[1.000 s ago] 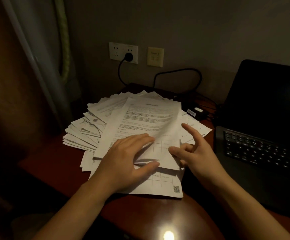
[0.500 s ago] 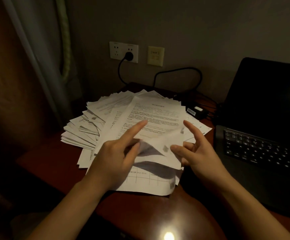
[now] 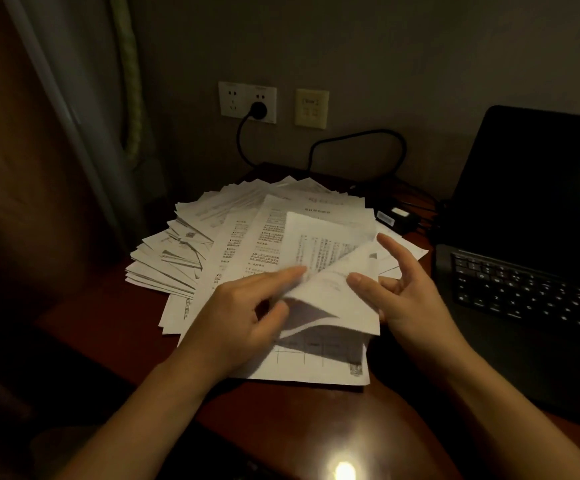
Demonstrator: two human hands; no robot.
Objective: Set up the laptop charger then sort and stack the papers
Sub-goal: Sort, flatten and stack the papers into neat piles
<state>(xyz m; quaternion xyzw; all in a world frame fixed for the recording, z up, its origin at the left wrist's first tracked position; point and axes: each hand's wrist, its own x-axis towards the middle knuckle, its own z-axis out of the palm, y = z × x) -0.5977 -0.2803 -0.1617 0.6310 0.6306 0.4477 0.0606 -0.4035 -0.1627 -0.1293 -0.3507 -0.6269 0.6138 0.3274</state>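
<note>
Plug (image 3: 258, 109) sits in the socket (image 3: 233, 100) beyond both hands, charger (image 3: 394, 217) seemingly set; left hand (image 3: 243, 317) and right hand (image 3: 403, 299) pinch one sheet (image 3: 333, 289) over fanned, unstacked papers (image 3: 191, 244).

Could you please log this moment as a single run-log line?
stage: sorting papers | left grip: pinches top sheet | right grip: pinches same sheet | plug: in socket
</note>
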